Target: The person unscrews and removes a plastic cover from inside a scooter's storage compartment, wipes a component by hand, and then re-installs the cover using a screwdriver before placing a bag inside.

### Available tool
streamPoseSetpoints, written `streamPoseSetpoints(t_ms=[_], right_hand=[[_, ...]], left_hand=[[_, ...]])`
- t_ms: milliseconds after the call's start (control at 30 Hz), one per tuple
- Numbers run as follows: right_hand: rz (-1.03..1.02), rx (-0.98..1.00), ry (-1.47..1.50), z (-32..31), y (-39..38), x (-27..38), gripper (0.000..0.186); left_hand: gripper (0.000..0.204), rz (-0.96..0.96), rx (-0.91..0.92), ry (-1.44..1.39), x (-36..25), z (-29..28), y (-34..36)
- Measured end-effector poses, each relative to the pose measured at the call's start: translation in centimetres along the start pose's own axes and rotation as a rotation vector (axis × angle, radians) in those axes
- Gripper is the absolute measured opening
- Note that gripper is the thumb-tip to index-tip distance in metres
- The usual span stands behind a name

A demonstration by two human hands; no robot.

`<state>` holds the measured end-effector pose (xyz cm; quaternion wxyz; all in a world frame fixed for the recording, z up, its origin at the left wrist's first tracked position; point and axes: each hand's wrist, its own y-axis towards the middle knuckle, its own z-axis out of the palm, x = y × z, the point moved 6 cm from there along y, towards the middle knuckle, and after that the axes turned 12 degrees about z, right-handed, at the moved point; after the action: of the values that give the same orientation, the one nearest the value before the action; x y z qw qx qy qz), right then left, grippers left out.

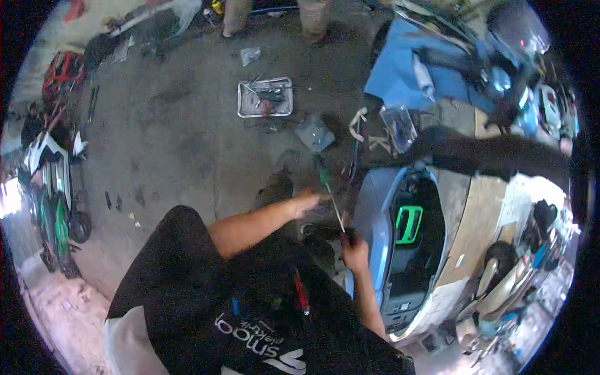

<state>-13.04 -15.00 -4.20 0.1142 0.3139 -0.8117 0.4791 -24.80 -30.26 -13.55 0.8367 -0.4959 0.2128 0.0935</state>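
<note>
long-shafted tool [332, 200]: centre of frame | right grip [355, 253]: pinching its lower end | left grip [306, 203]: near shaft, blurred, can't tell | risk: loose hold could let it slip

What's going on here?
A person's right hand appears to hold the lower end of a thin metal rod, whose other end meets a green piece. The left hand is beside the rod, blurred; whether it grips anything is unclear. Blue bodywork stands to the right, and a metal tray lies ahead on the floor.
</note>
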Motion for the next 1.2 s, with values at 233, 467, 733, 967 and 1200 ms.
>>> streamPoseSetpoints(t_ms=[233, 467, 733, 967, 1200], right_hand=[[-0.231, 0.289, -0.247, 10.0, 10.1, 10.0, 0.027], [-0.014, 0.139, -0.014, 15.5, 26.3, 0.0, 0.029], [-0.254, 0.021, 0.158, 24.4, 51.7, -4.5, 0.045], [-0.333, -0.265, -0.444, 25.3, 50.8, 0.0, 0.053], [-0.471, -0.215, -0.455, 26.1, 51.5, 3.7, 0.03]], left_hand=[[0.04, 0.311, -0.555, 0.331, -4.6, -16.0, 7.7], [0.032, 0.192, -0.663, 0.71, -7.0, -32.7, 22.8], [0.055, 0.938, -0.692, 0.648, -5.9, -47.3, 41.2], [0.076, 0.768, -0.89, 1.229, -0.7, -40.3, 40.1], [0.045, 0.522, -0.661, 0.828, 4.7, -32.9, 33.9]])
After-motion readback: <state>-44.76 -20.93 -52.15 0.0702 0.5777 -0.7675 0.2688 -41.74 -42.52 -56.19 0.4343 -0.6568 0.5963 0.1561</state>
